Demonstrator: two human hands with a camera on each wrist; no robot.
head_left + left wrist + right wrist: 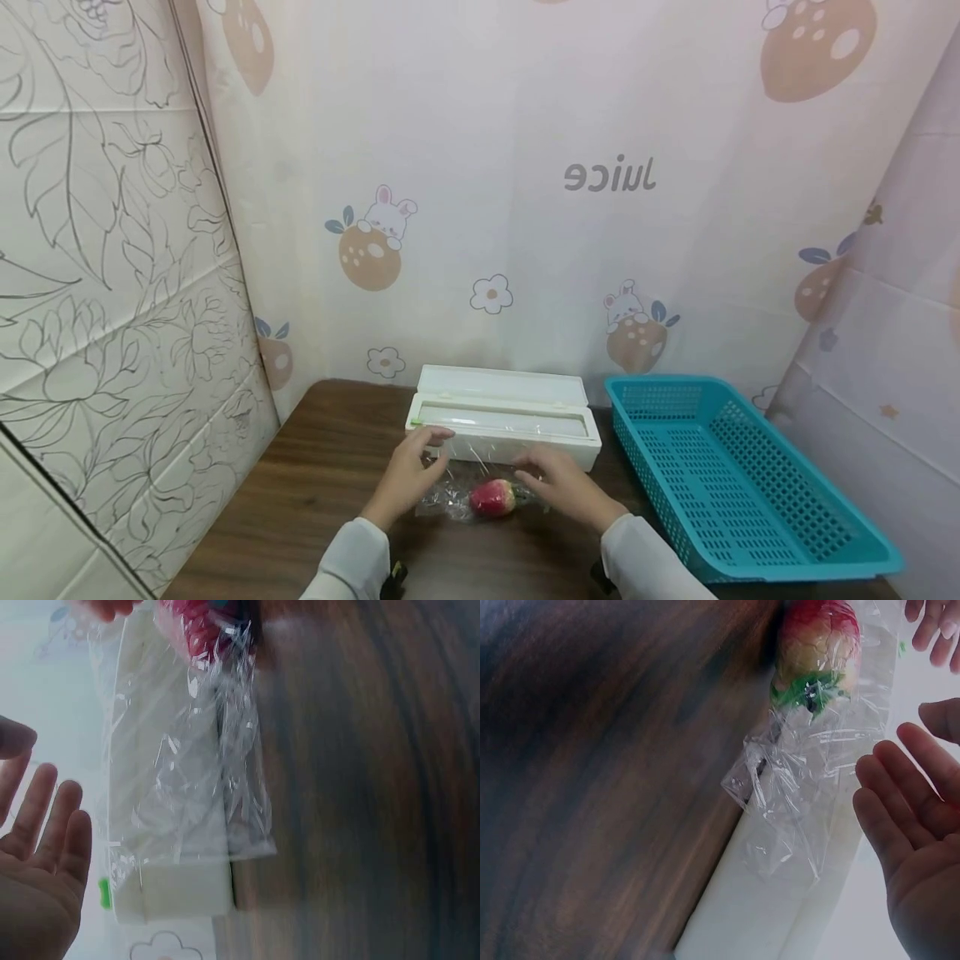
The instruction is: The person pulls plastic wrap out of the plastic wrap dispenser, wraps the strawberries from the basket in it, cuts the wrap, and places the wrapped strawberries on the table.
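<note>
A red fruit or vegetable with a cream end and green leaves lies on its side under clear cling film. The film runs up to a white cling film dispenser, whose lid stands open behind. My left hand hovers by the dispenser's left front, fingers apart and slightly bent. Over the film's right part is my right hand, its fingers loosely spread. In the right wrist view, crumpled film trails beyond the leaves. Both palms show with nothing gripped in the wrist views.
A blue-green plastic basket with perforated sides stands on the right of the dark wooden table. A green slider sits at the dispenser's left end. Printed cloth hangs close behind the table.
</note>
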